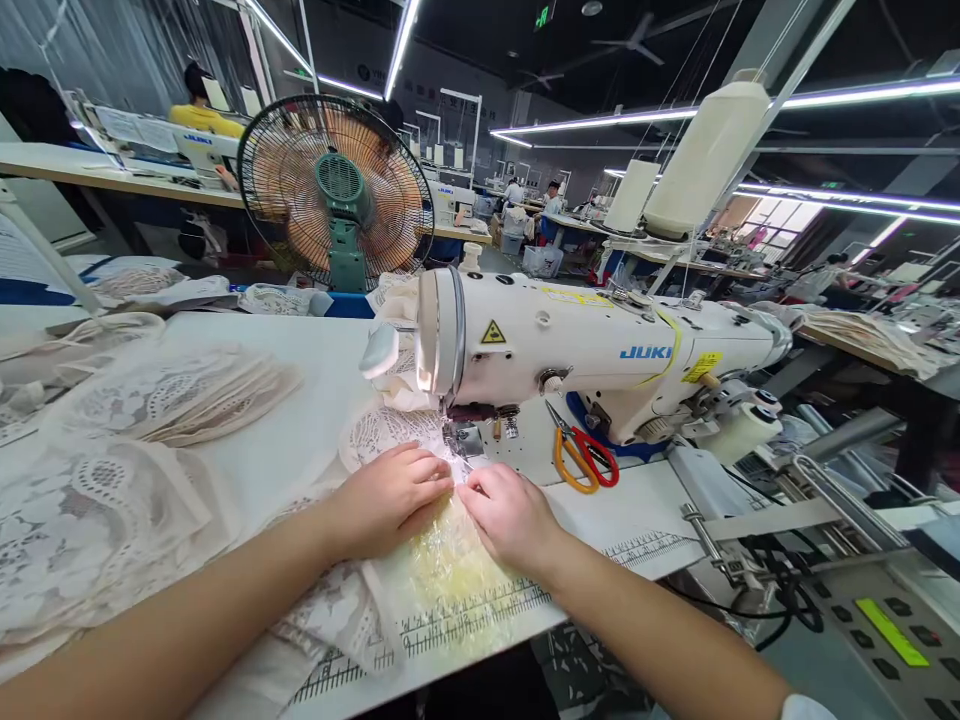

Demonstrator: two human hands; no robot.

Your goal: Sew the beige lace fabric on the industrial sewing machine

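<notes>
Cream lace fabric (pixel 379 432) lies under the presser foot (pixel 465 440) of a white sewing machine (pixel 517 335). My left hand (pixel 386 495) rests to the left of the foot, its fingers closed and pressed onto the lace. Just right of it, my right hand (pixel 510 515) pinches the fabric's edge in front of the needle. The fingertips of both hands nearly meet there. Beneath them, clear crinkled film over a yellow patch (pixel 454 570) covers part of the table. More lace (pixel 337 615) hangs below my left forearm. The exact edge between my fingertips is hidden.
Red and orange-handled scissors (pixel 585 455) lie right of the needle. Stacked lace pieces (pixel 97 500) cover the table's left side. A large fan (pixel 337 190) stands behind. Thread cones (pixel 705 160) rise at the back right. A control panel (pixel 885 630) sits at lower right.
</notes>
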